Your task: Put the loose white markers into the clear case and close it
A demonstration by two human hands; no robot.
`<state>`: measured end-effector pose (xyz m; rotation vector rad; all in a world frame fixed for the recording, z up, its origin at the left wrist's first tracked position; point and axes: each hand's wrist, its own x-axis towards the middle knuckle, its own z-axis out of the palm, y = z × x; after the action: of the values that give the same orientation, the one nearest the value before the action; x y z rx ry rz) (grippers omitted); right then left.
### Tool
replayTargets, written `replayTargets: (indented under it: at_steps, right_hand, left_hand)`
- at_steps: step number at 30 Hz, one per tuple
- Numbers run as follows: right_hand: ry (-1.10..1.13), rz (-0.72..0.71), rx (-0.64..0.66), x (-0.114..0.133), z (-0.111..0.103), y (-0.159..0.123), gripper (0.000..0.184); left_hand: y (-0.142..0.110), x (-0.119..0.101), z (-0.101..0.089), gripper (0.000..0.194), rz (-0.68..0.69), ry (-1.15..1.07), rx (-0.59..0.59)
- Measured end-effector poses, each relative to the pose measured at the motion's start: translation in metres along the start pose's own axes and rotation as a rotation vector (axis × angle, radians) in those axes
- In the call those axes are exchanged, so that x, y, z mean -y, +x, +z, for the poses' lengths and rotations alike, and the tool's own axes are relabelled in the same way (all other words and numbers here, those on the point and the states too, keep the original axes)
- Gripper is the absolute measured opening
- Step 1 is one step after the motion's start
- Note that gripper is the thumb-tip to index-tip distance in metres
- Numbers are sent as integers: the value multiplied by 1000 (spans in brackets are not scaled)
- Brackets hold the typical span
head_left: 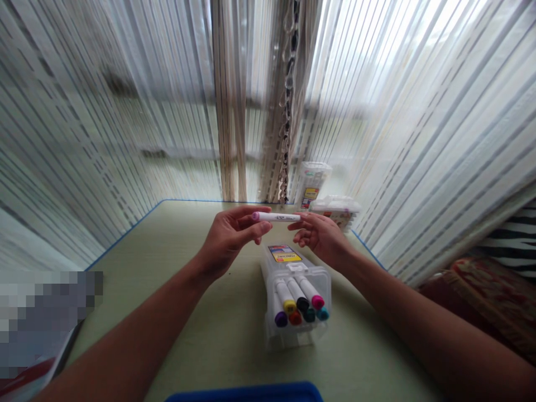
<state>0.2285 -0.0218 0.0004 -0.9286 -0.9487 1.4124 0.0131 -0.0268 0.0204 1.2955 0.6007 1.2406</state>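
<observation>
A white marker [277,217] with a pinkish-purple end lies level between my two hands, above the far end of a clear plastic marker case. My left hand [232,234] grips it close to the purple end, thumb below and fingers behind. At its other end, the fingertips of my right hand [320,234] pinch it. Below them the clear case [268,279] rests on its side with its open end towards me. Inside are several white markers [299,290] with yellow, black, pink, purple, orange, green and blue ends. The case's yellow label [285,254] faces up.
The pale green table [134,268] has a blue edge. Two more clear cases [314,181] [337,209] stand at the back right, by the strip curtain [180,111]. A blue object [247,393] shows at the near edge. Patterned cloth [494,290] is at right.
</observation>
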Motion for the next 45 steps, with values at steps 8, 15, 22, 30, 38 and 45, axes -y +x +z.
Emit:
replayTargets:
  at_steps: [8,15,22,30,38,45]
  right_hand:
    - [-1,43,30,-4,-1,1,15]
    - [2,60,65,-7,-6,4,17]
    - [13,57,62,-7,-7,5,19]
    - [8,56,69,-7,-8,5,18]
    - [-2,-1,36,-6,-7,5,7]
    - [-20,-32,18,-5,-6,5,14]
  left_hand:
    - [-1,5,2,32,8,-24,80]
    - [-3,6,2,34,-27,-35,146]
    - [-4,2,6,34,-57,-77,168]
    - [-3,3,3,34,-53,-38,149]
    - [1,6,-3,29,28,43,53]
    - [2,5,-4,29,51,63,27]
